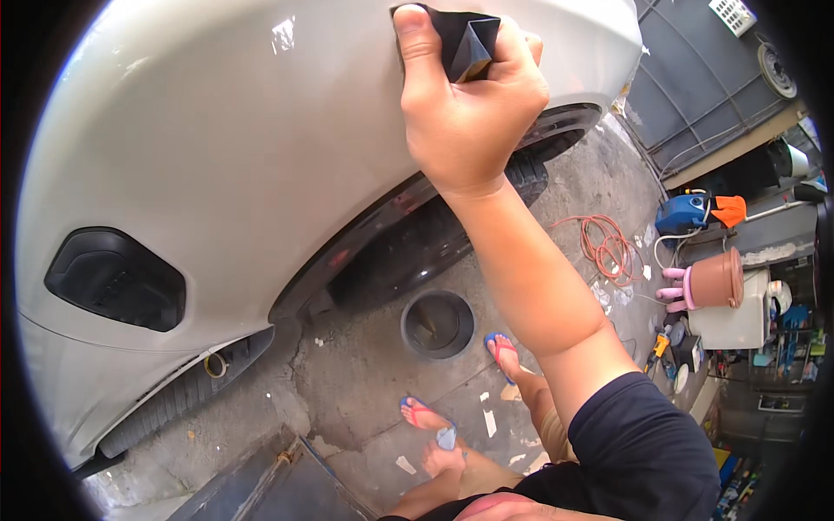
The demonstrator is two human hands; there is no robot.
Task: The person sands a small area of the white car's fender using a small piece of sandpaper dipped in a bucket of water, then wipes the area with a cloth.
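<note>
My right hand (469, 113) is raised to the white car's body panel (261, 130), above the wheel arch. Thumb and fingers close round a folded sheet of black sandpaper (452, 39), whose creased edge sticks up between them and shows a greyish underside. The sheet lies against the paint. Low down by my legs, my left hand (441, 458) is closed on a small blue-grey piece (446, 438); its kind is too small to tell. A dark bucket (437, 325) stands on the floor between the car and my feet.
The tyre (400, 260) sits under the arch, and a black fuel-cap-like cover (117, 278) is set in the panel. An orange-red hose (608, 252) coils on the concrete. Rightward are a blue machine (684, 213), a brown bucket (719, 280) and scattered tools (665, 352).
</note>
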